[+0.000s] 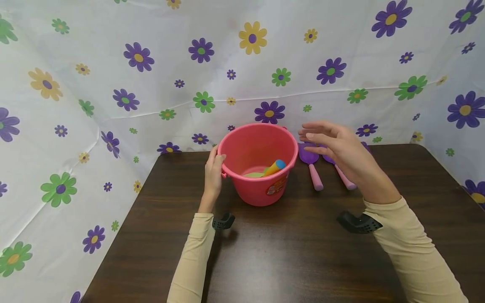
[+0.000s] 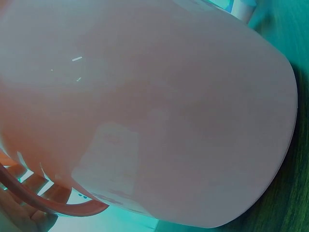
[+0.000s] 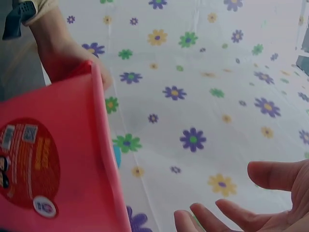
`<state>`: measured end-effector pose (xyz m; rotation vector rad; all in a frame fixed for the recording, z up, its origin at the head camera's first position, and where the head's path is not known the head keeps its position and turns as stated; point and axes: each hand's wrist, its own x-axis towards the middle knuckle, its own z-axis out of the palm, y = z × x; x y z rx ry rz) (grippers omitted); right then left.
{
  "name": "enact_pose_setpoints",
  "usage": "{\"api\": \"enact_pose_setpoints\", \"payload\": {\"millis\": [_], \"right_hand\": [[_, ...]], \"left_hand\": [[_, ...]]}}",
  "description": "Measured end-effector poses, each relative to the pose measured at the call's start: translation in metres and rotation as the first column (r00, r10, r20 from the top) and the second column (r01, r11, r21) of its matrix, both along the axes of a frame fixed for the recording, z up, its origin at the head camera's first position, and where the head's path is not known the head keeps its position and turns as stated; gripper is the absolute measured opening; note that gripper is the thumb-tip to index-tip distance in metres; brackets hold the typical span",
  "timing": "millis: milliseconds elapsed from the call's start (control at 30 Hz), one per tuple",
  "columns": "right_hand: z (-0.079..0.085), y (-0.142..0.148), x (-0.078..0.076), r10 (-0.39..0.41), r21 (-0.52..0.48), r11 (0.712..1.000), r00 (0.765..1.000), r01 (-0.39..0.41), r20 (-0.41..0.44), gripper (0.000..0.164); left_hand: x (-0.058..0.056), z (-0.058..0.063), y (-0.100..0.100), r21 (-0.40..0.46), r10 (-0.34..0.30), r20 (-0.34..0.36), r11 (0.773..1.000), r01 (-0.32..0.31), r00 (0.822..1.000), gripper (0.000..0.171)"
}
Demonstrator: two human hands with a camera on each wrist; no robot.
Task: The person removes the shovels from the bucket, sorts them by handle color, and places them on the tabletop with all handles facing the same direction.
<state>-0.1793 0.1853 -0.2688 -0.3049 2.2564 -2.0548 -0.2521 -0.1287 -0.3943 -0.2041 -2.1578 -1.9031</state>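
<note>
A pink bucket [image 1: 255, 191] stands on the dark table with its mouth up. My left hand [image 1: 213, 174] holds its left side at the rim, thumb near the edge; in the left wrist view the fingers [image 2: 36, 186] show past the curved bucket handle [image 2: 84, 209]. Inside lie an orange stick-shaped piece with a blue end [image 1: 275, 167] and something light green [image 1: 253, 174]. Off the bucket's right rim, my right hand [image 1: 342, 149] hovers with fingers spread and nothing in it. Below that hand are two purple toy shovels with pink handles, one nearer the bucket [image 1: 308, 156], the other [image 1: 345, 177] partly hidden.
Behind the wooden table [image 1: 261, 252] hangs a white flowered sheet [image 1: 227, 50], which also covers the left and right sides. A dark wrist camera [image 1: 360, 223] sits on the right wrist, and another [image 1: 224, 221] on the left.
</note>
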Motion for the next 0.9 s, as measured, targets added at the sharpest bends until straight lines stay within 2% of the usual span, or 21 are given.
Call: {"api": "enact_pose_setpoints", "payload": {"millis": [233,500,900], "right_hand": [[0.006,-0.026,0.002,0.063,0.084,0.994,0.998,-0.064,0.015,0.052],[0.007,-0.043,-0.002,0.145,0.101,0.984,0.989,-0.145,0.007,0.053],[-0.001,-0.058,-0.019,0.156,0.198,0.966,0.986,-0.166,0.063,0.052]], "left_hand": [[-0.001,-0.001,0.000,0.007,0.008,0.006,1.000,-0.008,1.000,0.053],[-0.002,-0.001,-0.001,0.007,0.015,0.007,1.000,-0.015,1.000,0.053],[-0.002,-0.002,-0.001,0.006,-0.005,-0.004,1.000,0.005,1.000,0.052]]}}
